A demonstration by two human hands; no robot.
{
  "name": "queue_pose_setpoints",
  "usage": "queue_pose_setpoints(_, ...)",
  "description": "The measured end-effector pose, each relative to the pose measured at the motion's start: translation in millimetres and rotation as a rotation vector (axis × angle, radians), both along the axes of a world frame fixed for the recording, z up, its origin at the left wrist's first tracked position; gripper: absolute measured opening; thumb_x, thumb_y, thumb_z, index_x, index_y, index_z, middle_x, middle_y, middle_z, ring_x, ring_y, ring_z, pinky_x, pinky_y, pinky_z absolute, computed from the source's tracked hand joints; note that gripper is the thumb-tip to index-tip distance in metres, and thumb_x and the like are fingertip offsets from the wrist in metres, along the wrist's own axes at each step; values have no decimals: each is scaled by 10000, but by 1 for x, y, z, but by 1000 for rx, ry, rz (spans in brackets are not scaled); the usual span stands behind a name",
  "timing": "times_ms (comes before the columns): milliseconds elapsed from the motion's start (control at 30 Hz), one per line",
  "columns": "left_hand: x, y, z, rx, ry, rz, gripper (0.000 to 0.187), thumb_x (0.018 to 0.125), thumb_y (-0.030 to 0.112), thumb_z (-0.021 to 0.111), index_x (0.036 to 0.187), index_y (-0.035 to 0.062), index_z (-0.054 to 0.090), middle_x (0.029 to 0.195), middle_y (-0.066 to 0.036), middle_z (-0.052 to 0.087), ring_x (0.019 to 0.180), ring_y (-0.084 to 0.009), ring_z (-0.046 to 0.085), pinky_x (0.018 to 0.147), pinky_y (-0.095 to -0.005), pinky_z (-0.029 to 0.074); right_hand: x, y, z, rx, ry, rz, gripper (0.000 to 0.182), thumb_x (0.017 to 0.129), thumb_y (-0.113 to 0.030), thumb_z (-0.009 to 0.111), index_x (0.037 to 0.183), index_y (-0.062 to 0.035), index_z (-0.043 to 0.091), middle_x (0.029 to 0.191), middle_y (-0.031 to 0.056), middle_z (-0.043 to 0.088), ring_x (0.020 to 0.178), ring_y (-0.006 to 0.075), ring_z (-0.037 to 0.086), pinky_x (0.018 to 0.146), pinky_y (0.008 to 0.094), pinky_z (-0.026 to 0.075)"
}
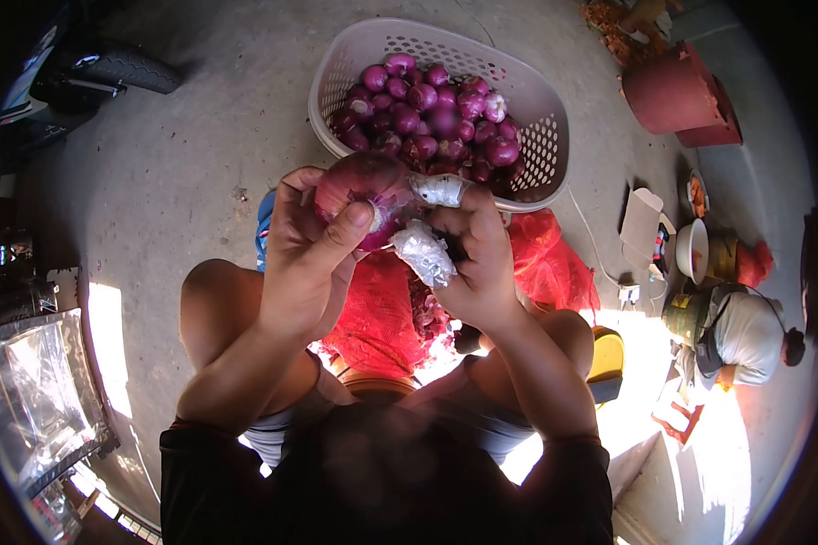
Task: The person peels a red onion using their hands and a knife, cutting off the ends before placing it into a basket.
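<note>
Above my lap, my left hand (304, 245) is closed round a large red onion (365, 186), its thumb pressed on the front near a pale patch. My right hand (477, 250) is beside the onion, fingers curled. Silver wrapping covers its thumb (424, 254) and index finger (438, 190), and both tips meet the onion's right side. Something dark shows inside the right palm, too shadowed to name. Below the hands, a red mesh sack (373, 313) is between my knees, with onion skins (430, 313) beside it.
Ahead stands a pale perforated basket (554, 150) holding many red onions (418, 123). Another red mesh sack (550, 263) lies by my right knee. A person (745, 331) sits at right near a white bowl (692, 250). A red container (673, 91) and motorcycle wheel (132, 68) are farther off.
</note>
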State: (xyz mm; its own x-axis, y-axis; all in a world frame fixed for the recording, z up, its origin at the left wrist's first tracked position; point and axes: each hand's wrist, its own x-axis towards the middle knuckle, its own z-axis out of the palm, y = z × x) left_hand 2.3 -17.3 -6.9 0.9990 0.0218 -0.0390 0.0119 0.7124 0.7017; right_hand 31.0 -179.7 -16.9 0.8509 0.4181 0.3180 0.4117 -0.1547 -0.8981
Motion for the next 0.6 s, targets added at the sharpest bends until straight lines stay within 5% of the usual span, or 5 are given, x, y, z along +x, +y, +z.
queue_pose_setpoints(600,1,-3,4,-147,16,-50,286,880,84,508,1136,80,381,1156,-115,496,1092,-227,502,931,-423,423,-9,11,3,363,134,-106,354,815,-18,601,1123,1,428,888,103,630,823,129,607,728,228,452)
